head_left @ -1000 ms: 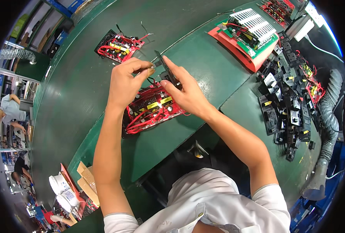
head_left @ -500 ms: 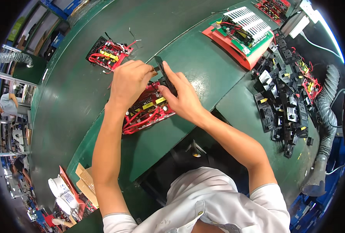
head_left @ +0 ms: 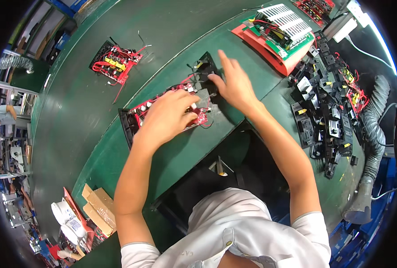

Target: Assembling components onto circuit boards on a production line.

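A red circuit board [head_left: 201, 118] with white and dark parts lies on the green table in front of me. My left hand [head_left: 165, 117] reaches over it, fingers and thumb curled round components on its top and covering its middle. At the board's left end stands a black end panel [head_left: 128, 127]. Another black panel [head_left: 206, 64], with a yellow piece and thin wires, is at the far right end beside a grey metal plate [head_left: 204, 97]. My right hand [head_left: 237, 87] is just right of that panel, fingers stretched and apart; whether its thumb touches the panel I cannot tell.
A second red board [head_left: 116, 63] with loose wires sits at the far left. Back right, a white slotted cover [head_left: 286, 23] rests over green boards and orange sheets. Several black panels [head_left: 325, 120] are heaped at right, near a grey flexible duct [head_left: 378, 129]. Cardboard [head_left: 99, 206] lies lower left.
My right hand has released the black panel and spread its fingers. The board now lies differently, a black panel showing at its left end. My left hand has come down onto the board.
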### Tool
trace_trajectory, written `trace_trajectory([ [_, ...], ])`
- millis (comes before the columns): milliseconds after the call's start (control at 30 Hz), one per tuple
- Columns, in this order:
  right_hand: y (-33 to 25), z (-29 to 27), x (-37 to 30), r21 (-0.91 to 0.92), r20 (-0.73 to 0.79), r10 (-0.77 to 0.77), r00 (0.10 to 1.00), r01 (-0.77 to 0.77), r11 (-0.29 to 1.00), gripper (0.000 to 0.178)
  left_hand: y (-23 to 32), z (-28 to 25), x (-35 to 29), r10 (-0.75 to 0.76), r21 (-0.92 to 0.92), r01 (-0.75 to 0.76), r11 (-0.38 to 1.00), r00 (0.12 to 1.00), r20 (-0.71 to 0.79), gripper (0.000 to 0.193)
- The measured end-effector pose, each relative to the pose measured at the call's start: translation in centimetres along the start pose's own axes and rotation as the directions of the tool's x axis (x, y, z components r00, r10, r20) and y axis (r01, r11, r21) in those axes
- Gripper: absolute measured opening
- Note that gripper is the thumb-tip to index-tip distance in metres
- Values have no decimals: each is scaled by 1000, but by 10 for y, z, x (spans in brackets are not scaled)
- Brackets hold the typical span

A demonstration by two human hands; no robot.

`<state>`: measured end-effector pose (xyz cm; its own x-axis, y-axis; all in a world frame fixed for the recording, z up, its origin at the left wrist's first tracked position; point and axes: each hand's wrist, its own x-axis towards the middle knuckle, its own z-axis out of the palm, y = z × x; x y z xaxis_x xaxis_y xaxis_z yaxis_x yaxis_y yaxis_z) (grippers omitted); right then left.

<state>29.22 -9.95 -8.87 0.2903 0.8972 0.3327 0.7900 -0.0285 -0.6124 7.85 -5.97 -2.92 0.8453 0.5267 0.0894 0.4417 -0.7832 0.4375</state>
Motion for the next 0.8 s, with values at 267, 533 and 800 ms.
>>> trace_trajectory([
  [267, -28, -29, -70, 174, 202, -291, 935, 258, 950, 20, -9, 9, 2, -65, -94, 50, 994, 984, -167, 17],
  [533, -26, -4, -73, 221, 281, -163, 946, 101, 970, 9, -26, 7, -15, -318, -220, 244, 944, 847, -425, 26],
  [800, -3, 6, -47, -35, 223, -294, 929, 309, 950, 45, -24, 12, -6, -139, -275, 70, 959, 960, -243, 33],
])
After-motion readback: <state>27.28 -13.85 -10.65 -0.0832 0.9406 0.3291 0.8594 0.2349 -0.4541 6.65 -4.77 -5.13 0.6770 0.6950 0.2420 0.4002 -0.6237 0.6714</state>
